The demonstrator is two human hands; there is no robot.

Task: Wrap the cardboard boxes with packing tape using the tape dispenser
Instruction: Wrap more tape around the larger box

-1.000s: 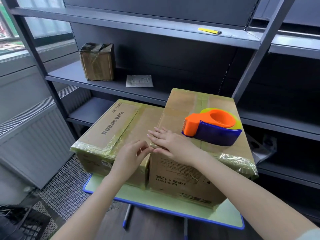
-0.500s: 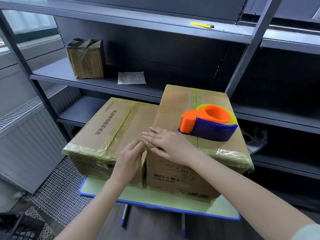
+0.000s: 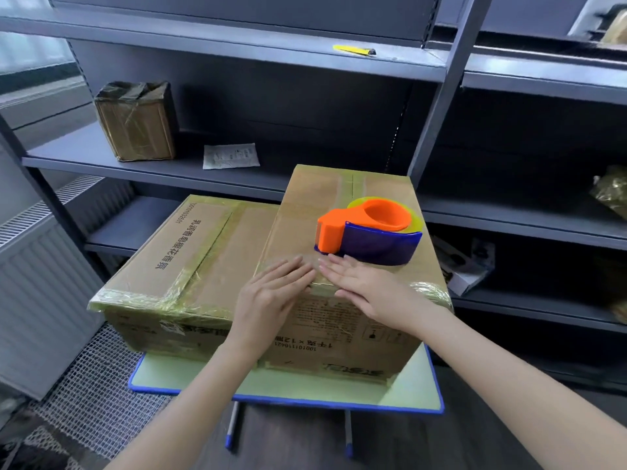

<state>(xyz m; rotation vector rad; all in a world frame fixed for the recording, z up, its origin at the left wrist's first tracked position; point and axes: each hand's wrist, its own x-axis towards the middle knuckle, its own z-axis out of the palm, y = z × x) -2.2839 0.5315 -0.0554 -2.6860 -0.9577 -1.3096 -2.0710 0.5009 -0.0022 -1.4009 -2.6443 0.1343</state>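
Tall grey metal shelves [image 3: 237,32] are seen behind. A small green table with a blue rim [image 3: 305,385] is used to carry two brown cardboard boxes, set touching. The lower left box [image 3: 203,249] and the taller right box [image 3: 339,205] are already covered in shiny tape. The orange and blue tape dispenser [image 3: 369,228] is parked on the taller box, kept close. The left hand [image 3: 268,296] and right hand [image 3: 366,286] are laid flat, side by side, on that box's near top edge, likely so the tape is pressed down.

Bare forearms [image 3: 203,391]; left hand [image 3: 271,295], right hand [image 3: 368,288].
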